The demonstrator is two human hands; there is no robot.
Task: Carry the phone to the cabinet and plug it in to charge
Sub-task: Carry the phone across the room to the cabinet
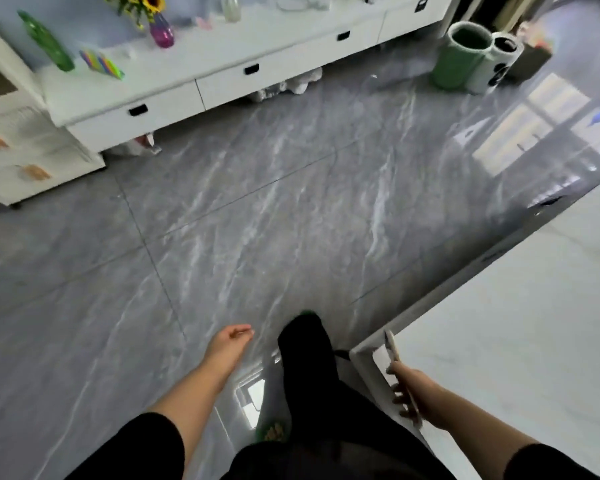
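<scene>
My right hand (413,393) grips a thin phone (392,346) seen edge-on, down at the lower right beside the corner of a white table (499,341). Hanging free over the grey floor, my left hand (231,341) holds nothing and its fingers are loosely curled. The long white cabinet (257,57) with black drawer handles runs along the far wall at the top. Something that may be a white cable (302,3) lies on its top at the far end, blurred. My dark-trousered legs show between the hands.
A green bottle (47,43), a purple vase with sunflowers (160,29) and a striped item (101,64) stand on the cabinet. A white drawer unit (25,147) is at left. A green bin (459,53) and a white one (496,60) sit at the back right. Grey marble floor (257,202) lies between.
</scene>
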